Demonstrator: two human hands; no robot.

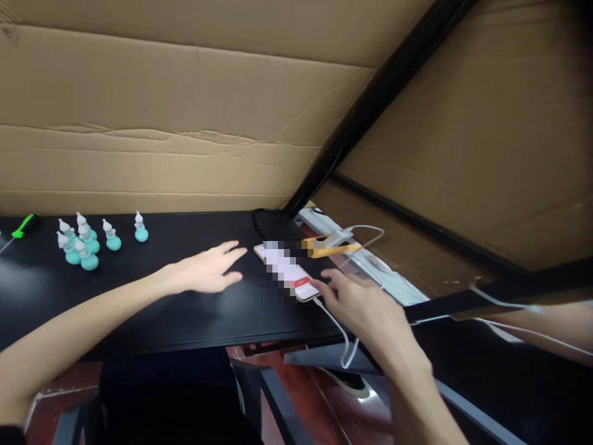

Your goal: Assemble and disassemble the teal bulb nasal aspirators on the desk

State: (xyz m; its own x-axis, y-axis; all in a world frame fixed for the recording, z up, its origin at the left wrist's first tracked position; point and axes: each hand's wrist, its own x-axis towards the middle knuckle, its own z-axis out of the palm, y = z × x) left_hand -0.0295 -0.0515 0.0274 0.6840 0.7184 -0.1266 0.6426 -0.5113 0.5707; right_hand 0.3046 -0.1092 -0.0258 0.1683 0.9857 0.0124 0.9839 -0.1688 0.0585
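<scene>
My left hand [215, 269] rests over the black table with fingers spread, holding nothing, just left of a phone [282, 262]. The phone lies flat, screen lit, with a red band near its lower end; blurred squares cover part of it. My right hand [356, 303] is at the phone's lower right end, its fingers apart and a fingertip at the screen by the red band. Whether that fingertip presses the glass, I cannot tell. A white cable [340, 334] runs from the phone's lower end and loops below the table edge.
Several small teal bottles [89, 258] with whitish pointed tops stand at the left. Beyond them lies a green-and-black screwdriver [25, 225]. Behind the phone are a yellow-orange object [336, 250] and a white plug [338, 237]. Cardboard walls [185, 93] enclose the table. Another person's arm [551, 327] shows at right.
</scene>
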